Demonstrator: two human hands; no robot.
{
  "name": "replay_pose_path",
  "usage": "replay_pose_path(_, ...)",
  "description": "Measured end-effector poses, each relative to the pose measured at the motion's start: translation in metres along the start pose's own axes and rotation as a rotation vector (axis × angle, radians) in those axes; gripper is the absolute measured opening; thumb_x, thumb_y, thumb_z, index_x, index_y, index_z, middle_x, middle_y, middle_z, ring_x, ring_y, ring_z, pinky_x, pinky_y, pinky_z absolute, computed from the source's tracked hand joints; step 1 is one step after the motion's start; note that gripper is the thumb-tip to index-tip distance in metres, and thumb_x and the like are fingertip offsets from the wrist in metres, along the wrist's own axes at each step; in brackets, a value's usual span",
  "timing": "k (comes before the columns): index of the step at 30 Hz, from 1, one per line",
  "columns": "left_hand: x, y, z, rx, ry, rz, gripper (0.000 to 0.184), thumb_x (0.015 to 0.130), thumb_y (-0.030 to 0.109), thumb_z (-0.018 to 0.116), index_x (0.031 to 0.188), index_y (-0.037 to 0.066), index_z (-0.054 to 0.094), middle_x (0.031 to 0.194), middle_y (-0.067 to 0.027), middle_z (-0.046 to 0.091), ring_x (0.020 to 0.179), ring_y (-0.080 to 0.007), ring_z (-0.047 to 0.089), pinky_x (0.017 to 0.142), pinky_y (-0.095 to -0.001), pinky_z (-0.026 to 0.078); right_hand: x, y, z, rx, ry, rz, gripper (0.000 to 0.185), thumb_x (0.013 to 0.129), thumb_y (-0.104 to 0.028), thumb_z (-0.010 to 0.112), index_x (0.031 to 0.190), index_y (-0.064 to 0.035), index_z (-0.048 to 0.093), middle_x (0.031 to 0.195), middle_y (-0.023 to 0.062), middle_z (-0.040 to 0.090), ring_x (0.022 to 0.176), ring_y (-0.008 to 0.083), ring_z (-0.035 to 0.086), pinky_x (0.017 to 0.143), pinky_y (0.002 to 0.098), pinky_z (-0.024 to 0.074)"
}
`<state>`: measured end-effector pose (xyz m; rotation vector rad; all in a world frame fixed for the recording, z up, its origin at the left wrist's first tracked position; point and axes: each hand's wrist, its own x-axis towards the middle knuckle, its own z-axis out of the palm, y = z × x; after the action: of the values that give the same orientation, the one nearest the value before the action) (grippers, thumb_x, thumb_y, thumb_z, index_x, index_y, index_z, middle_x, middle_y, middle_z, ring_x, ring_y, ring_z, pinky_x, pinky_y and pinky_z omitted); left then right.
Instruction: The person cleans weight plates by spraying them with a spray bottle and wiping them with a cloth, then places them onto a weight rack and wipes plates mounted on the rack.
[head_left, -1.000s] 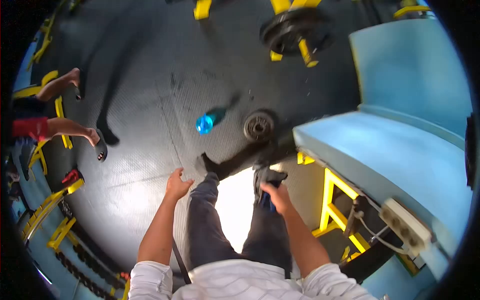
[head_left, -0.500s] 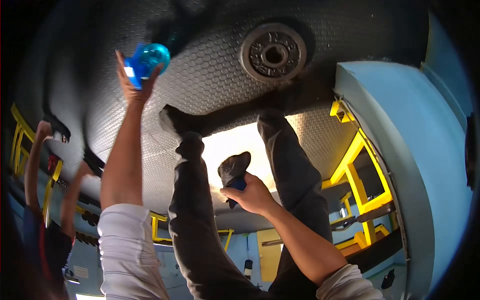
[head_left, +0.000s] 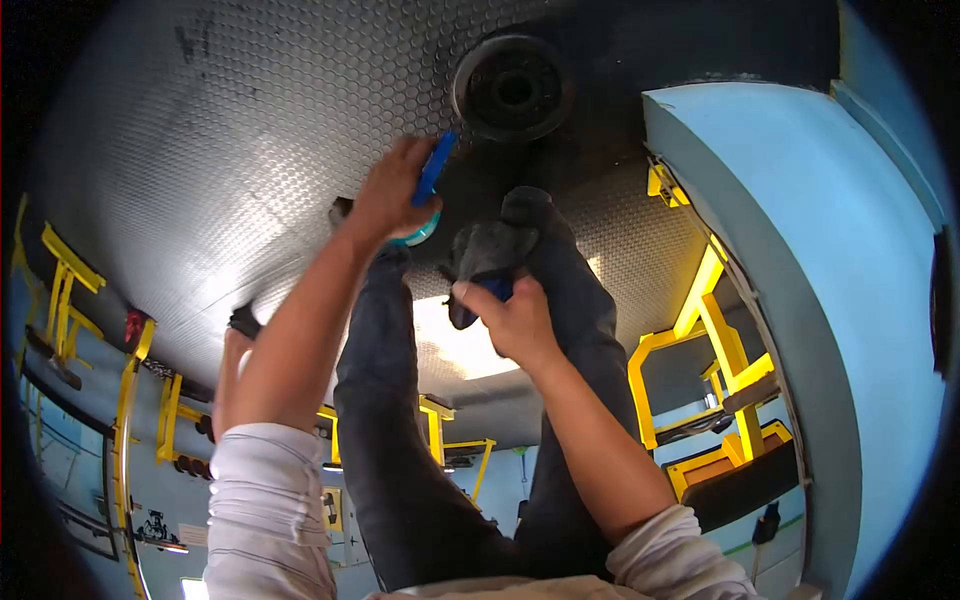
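Observation:
My left hand [head_left: 393, 200] is wrapped round a blue spray bottle [head_left: 433, 168], whose blue top points up and whose teal body shows below the fingers. To its right, my right hand [head_left: 508, 318] grips a dark cloth [head_left: 490, 252] with a blue part under the thumb. Both hands are over my legs, and they do not touch each other. A round weight plate [head_left: 513, 90] lies flat on the dark textured floor [head_left: 300, 110], beyond the bottle.
A light blue ledge [head_left: 770, 170] curves down the right side. Beside it stands a yellow metal frame [head_left: 738, 375]. More yellow racks [head_left: 70, 255] are at the left. Part of another person's leg [head_left: 230, 365] shows behind my left forearm.
My left hand has brought the bottle rightward and down, closer to the cloth. My right hand has risen a little with the cloth. The other person is now mostly hidden.

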<state>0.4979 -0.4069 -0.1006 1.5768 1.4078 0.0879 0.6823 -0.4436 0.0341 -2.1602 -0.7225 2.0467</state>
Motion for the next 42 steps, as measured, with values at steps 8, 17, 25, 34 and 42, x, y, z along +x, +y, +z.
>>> replay_pose_path(8,-0.051,0.094,-0.064,-0.042,-0.028,-0.026,0.072,0.062,0.012,0.063,0.13,0.004,0.041,0.115,-0.0204,0.055,0.1,-0.0388,0.055,0.086,-0.0445,0.046,0.004,-0.025,-0.061,-0.162,0.282,-0.044,0.053,0.071,-0.04,0.075,0.095,0.0049,0.06,0.088,0.0208,0.065,0.087,0.034,0.064,0.077,0.0374,0.0486)
replay_pose_path(17,-0.007,0.039,-0.134,-0.105,0.137,0.178,0.065,0.066,0.011,0.067,0.125,0.002,0.043,0.102,-0.0227,0.059,0.093,-0.041,0.058,0.081,-0.046,0.046,0.107,-0.044,0.028,-0.222,0.152,-0.184,0.067,0.071,-0.044,0.076,0.117,0.0005,0.055,0.106,0.0179,0.064,0.1,0.0277,0.062,0.088,0.0331,0.0463)
replay_pose_path(25,0.033,0.036,-0.19,0.097,-0.17,0.127,0.05,0.069,0.015,0.064,0.116,0.002,0.051,0.097,-0.0207,0.062,0.093,-0.04,0.058,0.082,-0.0464,0.045,0.17,-0.023,0.053,-0.704,0.325,-0.012,0.079,0.072,-0.036,0.072,0.135,-0.0041,0.038,0.124,0.0196,0.052,0.116,0.0335,0.05,0.096,0.0415,0.0424)
replay_pose_path(34,0.031,0.073,-0.247,0.355,0.053,0.384,0.048,0.068,0.012,0.064,0.113,0.001,0.052,0.095,-0.0206,0.061,0.092,-0.0373,0.058,0.084,-0.0445,0.045,0.264,0.033,0.036,-1.16,0.507,-0.625,0.122,0.055,-0.043,0.084,0.144,0.0013,0.013,0.118,0.0185,0.047,0.11,0.0339,0.044,0.101,0.0461,0.0291)
replay_pose_path(42,-0.031,0.114,-0.26,0.115,0.574,0.553,0.044,0.069,0.018,0.065,0.107,0.0,0.052,0.093,-0.0205,0.06,0.091,-0.0386,0.057,0.082,-0.0441,0.046,0.258,-0.019,0.03,-0.701,0.559,-0.852,0.088,0.065,-0.026,0.076,0.135,0.0009,0.029,0.113,0.0194,0.049,0.107,0.0339,0.046,0.093,0.0472,0.0354)
